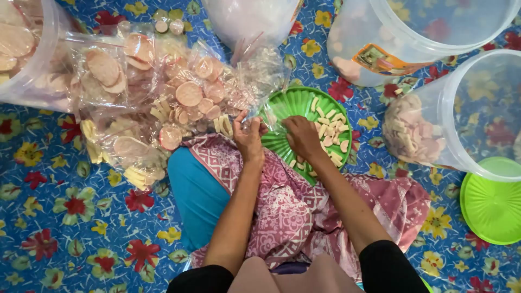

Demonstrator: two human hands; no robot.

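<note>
Head view, looking down at a floral floor mat (65,217); person seated, lap covered by a pink patterned cloth (293,211).

Left hand (248,135): fingers pinched narrow on the edge of a clear plastic bag (266,81) that rises from the hand toward the far side. Bag is thin and crumpled; contents cannot be told.

Right hand (302,137): palm down over the green ribbed plate (296,103), fingers curled close together among the pale stick-shaped crackers (332,130). Whether any cracker is gripped cannot be told.

Plate sits just beyond the lap, centre of view, touching the cloth edge. Sticks lie mostly on its right half.

Left of the plate: a heap of filled clear packets (163,97) holding round pinkish crackers and some sticks, touching one another.

Far left: clear tub (27,54) on its side with round crackers inside. Right: two clear buckets (461,114), the nearer one holding mixed crackers. Near right: green lid (491,203) flat on the mat, just beside that bucket.
</note>
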